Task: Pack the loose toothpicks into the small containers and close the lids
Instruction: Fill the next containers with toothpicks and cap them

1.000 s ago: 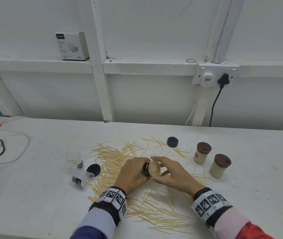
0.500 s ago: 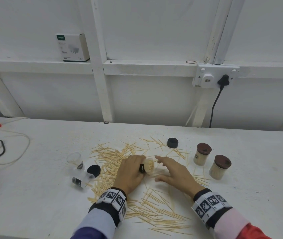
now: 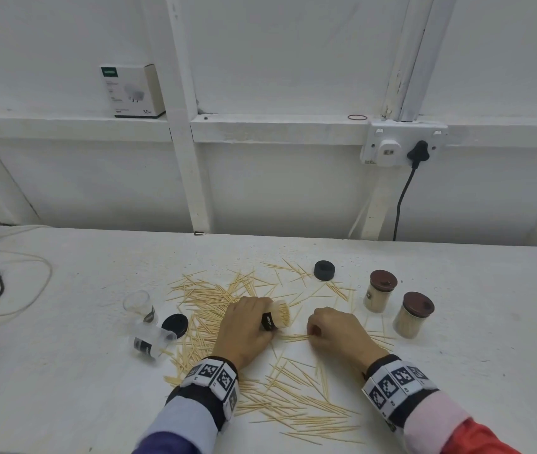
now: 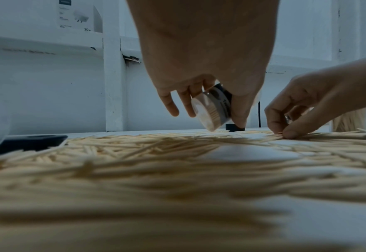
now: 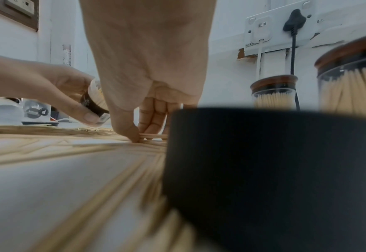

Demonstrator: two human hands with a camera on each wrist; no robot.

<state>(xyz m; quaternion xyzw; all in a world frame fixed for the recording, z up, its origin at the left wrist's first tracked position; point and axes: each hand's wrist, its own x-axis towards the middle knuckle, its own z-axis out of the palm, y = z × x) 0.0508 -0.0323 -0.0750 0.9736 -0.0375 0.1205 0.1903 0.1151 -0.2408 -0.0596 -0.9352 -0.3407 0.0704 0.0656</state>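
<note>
A white desk [image 3: 64, 371] is seen from the head view, set against a white wall with a socket [image 3: 403, 144] and a small box [image 3: 131, 90] on a ledge. Loose toothpicks [image 3: 293, 398] are spread over the middle of the desk. A small container [image 3: 277, 318], full of toothpicks and tipped on its side, is gripped by the left hand [image 3: 244, 329]. The right hand [image 3: 339, 332] was up at the container's mouth a second ago; now it has been brought down to the desk, and a few toothpicks are pinched under its curled fingers. Two filled containers with brown lids [image 3: 398, 303] are stood at the right. Two empty containers [image 3: 144, 322] and a black lid [image 3: 175, 325] are lying at the left, and another black lid [image 3: 324, 270] is farther back.

In the left wrist view, the tipped container [image 4: 212, 109] is held just above the toothpicks [image 4: 134, 153].

In the right wrist view, the thumb and fingers [image 5: 151, 117] are pressed onto toothpicks on the desk. Much of this view is blocked by something dark and blurred.
</note>
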